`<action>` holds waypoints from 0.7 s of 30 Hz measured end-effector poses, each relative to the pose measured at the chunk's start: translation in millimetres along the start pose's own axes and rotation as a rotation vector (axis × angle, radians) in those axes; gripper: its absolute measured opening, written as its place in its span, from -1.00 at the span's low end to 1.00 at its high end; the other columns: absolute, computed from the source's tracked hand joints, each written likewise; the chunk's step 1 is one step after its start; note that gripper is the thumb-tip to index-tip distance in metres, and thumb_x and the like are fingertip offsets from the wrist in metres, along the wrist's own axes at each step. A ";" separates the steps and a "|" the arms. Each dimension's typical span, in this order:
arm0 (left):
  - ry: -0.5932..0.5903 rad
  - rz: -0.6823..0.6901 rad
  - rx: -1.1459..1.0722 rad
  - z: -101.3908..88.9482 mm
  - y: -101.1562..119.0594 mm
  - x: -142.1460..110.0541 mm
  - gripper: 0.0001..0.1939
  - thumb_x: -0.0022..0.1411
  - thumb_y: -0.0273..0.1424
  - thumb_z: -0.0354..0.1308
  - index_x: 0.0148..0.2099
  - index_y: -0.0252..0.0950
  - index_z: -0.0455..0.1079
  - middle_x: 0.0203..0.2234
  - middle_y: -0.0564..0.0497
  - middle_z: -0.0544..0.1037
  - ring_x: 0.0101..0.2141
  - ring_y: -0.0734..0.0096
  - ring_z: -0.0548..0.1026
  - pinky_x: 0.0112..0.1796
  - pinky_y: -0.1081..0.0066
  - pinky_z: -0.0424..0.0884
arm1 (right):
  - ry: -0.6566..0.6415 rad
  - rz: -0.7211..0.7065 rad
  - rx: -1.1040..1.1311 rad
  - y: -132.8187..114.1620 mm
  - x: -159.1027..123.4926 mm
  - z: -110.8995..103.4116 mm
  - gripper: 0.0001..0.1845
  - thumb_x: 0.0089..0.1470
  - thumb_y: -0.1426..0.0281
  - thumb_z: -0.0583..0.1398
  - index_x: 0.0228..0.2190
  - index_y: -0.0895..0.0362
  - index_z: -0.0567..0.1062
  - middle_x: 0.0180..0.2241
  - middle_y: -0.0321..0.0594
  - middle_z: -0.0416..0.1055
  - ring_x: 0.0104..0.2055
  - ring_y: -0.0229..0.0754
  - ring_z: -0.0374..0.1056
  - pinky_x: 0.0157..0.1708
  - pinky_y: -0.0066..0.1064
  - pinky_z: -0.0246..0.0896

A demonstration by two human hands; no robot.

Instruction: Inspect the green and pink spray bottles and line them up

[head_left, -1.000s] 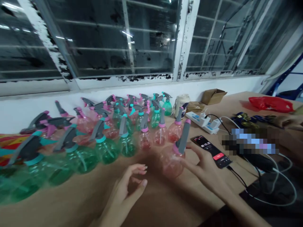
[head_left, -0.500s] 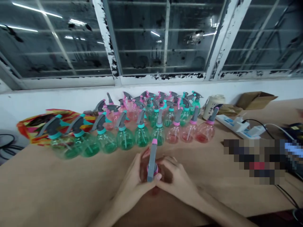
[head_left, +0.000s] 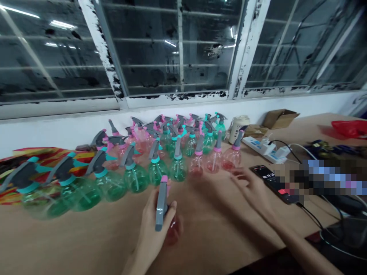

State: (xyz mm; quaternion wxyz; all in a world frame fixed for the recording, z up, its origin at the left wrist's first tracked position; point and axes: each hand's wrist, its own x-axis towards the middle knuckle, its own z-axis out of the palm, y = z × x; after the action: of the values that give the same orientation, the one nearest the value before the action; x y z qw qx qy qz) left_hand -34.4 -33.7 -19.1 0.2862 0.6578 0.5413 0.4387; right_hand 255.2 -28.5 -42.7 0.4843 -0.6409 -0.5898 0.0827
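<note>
My left hand (head_left: pixel 151 225) is wrapped round a pink spray bottle (head_left: pixel 172 229) with a grey trigger head (head_left: pixel 161 204), holding it just above the wooden table (head_left: pixel 86 236). Out to the right, my right hand (head_left: pixel 252 187) hovers with its fingers spread and nothing in them, beside a black phone (head_left: pixel 272 183) that shows a timer. Rows of green and pink spray bottles (head_left: pixel 160 152) stand behind both hands, along the wall.
A white power strip (head_left: pixel 263 149) with cables, a white cup (head_left: pixel 237 128) and a small cardboard box (head_left: pixel 279 118) sit at the back right. A striped red and yellow bag (head_left: pixel 17 160) lies at the far left. Dark cables trail off the table's right edge.
Both hands held the pink bottle half a second ago. My right hand has let go and moved right toward the phone. My left hand keeps the bottle, now lower and further left.
</note>
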 end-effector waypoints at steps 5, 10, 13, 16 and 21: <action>0.094 -0.055 -0.055 8.7 -0.4 3.4 -0.58 0.13 -0.25 0.08 0.05 -0.23 0.30 -0.24 -0.08 0.56 -0.20 0.12 0.54 -0.20 0.20 0.47 | 0.202 0.045 -0.103 80.5 60.3 -21.2 -0.21 -0.13 -0.13 0.18 -0.05 0.22 0.36 -0.04 0.20 0.36 -0.12 0.15 0.37 -0.29 -0.04 0.33; 0.183 -0.102 -0.043 13.5 -2.4 4.1 -0.57 0.14 -0.23 0.09 0.05 -0.22 0.30 -0.15 -0.09 0.54 -0.14 0.07 0.52 -0.11 0.11 0.43 | 0.158 0.022 -0.109 110.5 87.4 0.1 -0.11 -0.21 -0.18 0.17 -0.03 0.25 0.36 -0.04 0.24 0.37 -0.12 0.18 0.39 -0.18 0.05 0.27; 0.180 -0.086 -0.063 13.8 -1.7 6.0 -0.57 0.14 -0.26 0.11 0.07 -0.20 0.29 -0.08 -0.10 0.51 -0.09 0.06 0.49 -0.06 0.08 0.40 | 0.088 0.006 -0.066 116.9 90.4 7.2 -0.28 -0.10 -0.11 0.15 -0.08 0.18 0.41 -0.11 0.09 0.46 -0.18 0.09 0.44 -0.20 -0.03 0.32; 0.165 -0.078 -0.060 12.9 0.4 9.0 -0.57 0.12 -0.29 0.11 0.06 -0.20 0.30 -0.06 -0.10 0.51 -0.11 0.08 0.50 -0.07 0.09 0.41 | 0.022 0.001 -0.017 121.3 89.3 6.3 -0.37 -0.05 -0.05 0.16 -0.08 0.13 0.42 -0.14 0.00 0.49 -0.18 0.05 0.46 -0.22 -0.08 0.36; 0.150 -0.101 -0.034 8.6 2.1 10.3 -0.60 0.10 -0.32 0.09 0.01 -0.25 0.34 -0.22 -0.07 0.57 -0.24 0.17 0.55 -0.17 0.17 0.47 | -0.040 0.018 0.032 125.6 87.6 0.7 -0.36 -0.05 -0.05 0.17 -0.05 0.13 0.40 -0.09 0.02 0.47 -0.15 0.07 0.46 -0.23 -0.10 0.39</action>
State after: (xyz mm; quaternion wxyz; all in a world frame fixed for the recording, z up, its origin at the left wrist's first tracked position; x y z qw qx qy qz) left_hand -25.5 -23.5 -18.4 0.2777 0.5898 0.5861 0.4812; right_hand 365.1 65.8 -92.6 0.4821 -0.6364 -0.5921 0.1092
